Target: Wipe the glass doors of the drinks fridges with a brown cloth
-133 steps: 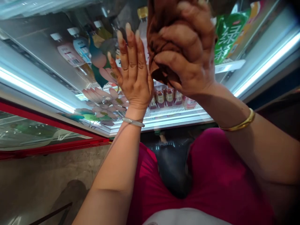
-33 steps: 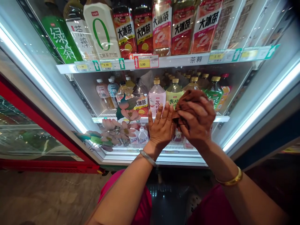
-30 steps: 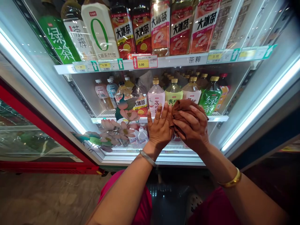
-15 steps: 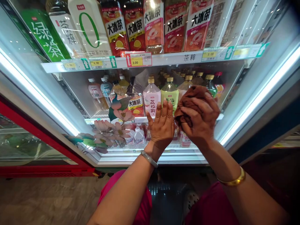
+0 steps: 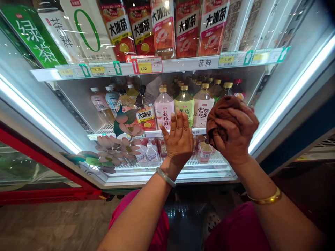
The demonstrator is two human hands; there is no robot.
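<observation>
A crumpled brown cloth (image 5: 222, 116) is bunched in my right hand (image 5: 237, 136), whose fingers curl round it against the glass door of a lit drinks cooler. My left hand (image 5: 179, 139) is raised palm forward, fingers stretched out, at the same glass and holding nothing. Behind the glass, a pink-labelled bottle (image 5: 164, 108), a yellow-green bottle (image 5: 184, 103) and a peach-labelled bottle (image 5: 203, 106) stand upright on the middle shelf. My left fingertips overlap the view of the first two. Whether the left palm presses on the glass I cannot tell.
Large tea bottles line the upper shelf (image 5: 178, 64) with price tags. A flower decal (image 5: 117, 150) is on the door's lower left. Small water bottles (image 5: 152, 153) stand on the bottom rack. A red-framed cooler (image 5: 52, 164) adjoins at left, a dark blue panel (image 5: 295, 160) at right.
My right hand has moved the brown cloth to the right, away from my left hand, uncovering the peach-labelled bottle. The view has shifted slightly; my left hand stays stretched out.
</observation>
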